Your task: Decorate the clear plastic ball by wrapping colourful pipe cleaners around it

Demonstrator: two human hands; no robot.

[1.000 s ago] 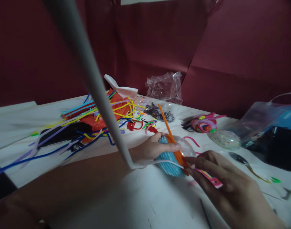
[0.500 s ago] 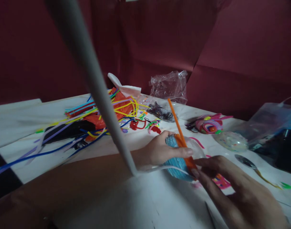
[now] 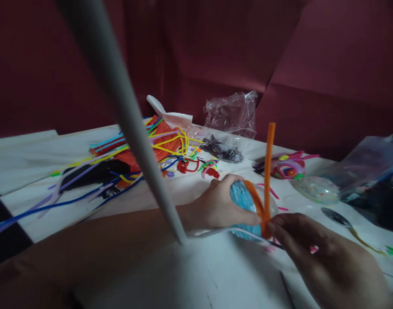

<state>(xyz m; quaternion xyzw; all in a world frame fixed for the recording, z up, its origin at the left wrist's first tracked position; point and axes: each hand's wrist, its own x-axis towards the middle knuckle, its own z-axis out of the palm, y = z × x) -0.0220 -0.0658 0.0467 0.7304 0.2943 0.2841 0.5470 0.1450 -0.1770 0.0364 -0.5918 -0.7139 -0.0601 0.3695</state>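
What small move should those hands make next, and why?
Probably the right hand should bend the loose end of the orange strip down onto the blue ball. That end sticks up free, while the right fingertips seem to pinch the strip low down and the left hand holds the ball.

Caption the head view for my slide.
Left hand steadies a blue-wrapped clear form while the right hand pinches an orange strip.
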